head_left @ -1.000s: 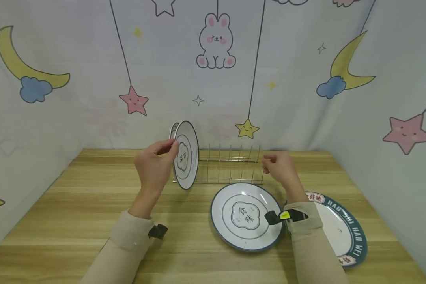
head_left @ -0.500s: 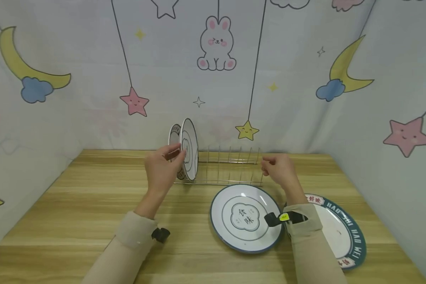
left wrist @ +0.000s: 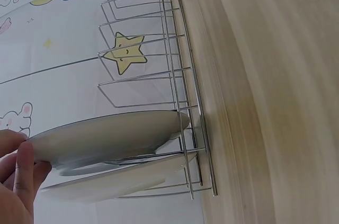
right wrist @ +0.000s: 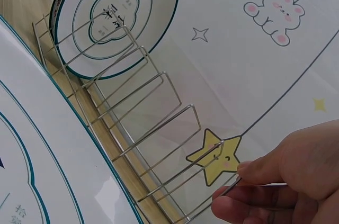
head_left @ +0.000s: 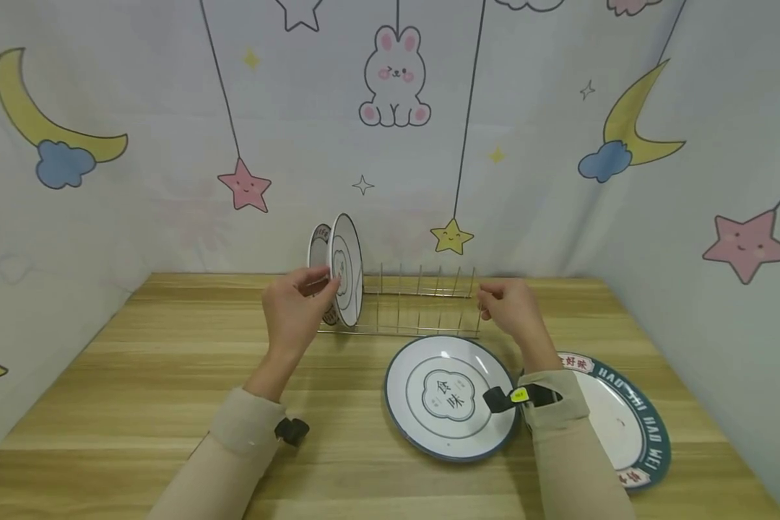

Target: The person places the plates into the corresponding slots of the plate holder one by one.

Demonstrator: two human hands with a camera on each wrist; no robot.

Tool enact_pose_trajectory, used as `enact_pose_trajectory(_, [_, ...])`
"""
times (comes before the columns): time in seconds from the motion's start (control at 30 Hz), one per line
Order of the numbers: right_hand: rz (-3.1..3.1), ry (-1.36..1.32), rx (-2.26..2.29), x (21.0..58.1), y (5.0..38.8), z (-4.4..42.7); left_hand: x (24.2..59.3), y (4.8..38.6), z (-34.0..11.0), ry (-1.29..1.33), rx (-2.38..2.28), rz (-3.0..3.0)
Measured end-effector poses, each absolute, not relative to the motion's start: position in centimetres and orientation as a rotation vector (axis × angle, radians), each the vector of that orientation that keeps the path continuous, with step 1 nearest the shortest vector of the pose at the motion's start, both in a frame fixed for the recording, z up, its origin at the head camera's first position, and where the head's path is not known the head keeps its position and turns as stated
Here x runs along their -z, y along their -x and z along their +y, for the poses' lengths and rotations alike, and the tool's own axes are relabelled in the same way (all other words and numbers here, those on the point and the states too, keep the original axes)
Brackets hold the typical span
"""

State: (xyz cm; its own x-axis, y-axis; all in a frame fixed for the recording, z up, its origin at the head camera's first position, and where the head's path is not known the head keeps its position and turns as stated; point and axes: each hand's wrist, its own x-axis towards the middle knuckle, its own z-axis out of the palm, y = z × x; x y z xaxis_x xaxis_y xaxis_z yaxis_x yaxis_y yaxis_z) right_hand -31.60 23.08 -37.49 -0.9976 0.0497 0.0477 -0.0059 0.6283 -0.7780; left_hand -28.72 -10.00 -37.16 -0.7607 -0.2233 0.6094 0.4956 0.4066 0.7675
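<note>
My left hand (head_left: 291, 307) pinches the rim of a white plate (head_left: 347, 267) with a dark rim, thumb on its face. This plate stands upright in the left part of a wire dish rack (head_left: 396, 334); the left wrist view shows its lower edge (left wrist: 177, 121) between the wires. To its left, another upright plate (head_left: 318, 244) is partly hidden behind it. My right hand (head_left: 513, 310) pinches the end wire of the rack at the right, as the right wrist view shows with thumb and fingers (right wrist: 251, 171) around the wire.
A white plate (head_left: 448, 397) with a blue rim lies flat before the rack. Right of it, a larger plate (head_left: 653, 433) with a green lettered rim is partly covered by my right sleeve. A patterned cloth wall (head_left: 396, 166) stands close behind the rack.
My left hand has moved right and away from me, bringing the plate from the rack's front into its wires, beside the other plate. The right hand stays on the rack's end.
</note>
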Motion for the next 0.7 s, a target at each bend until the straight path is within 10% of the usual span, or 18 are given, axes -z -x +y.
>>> enact_pose_trajectory(0.7, [-2.755, 0.057, -1.352, 38.07, 32.01, 23.21, 37.42, 28.31, -9.49, 0.124, 1.422, -1.966])
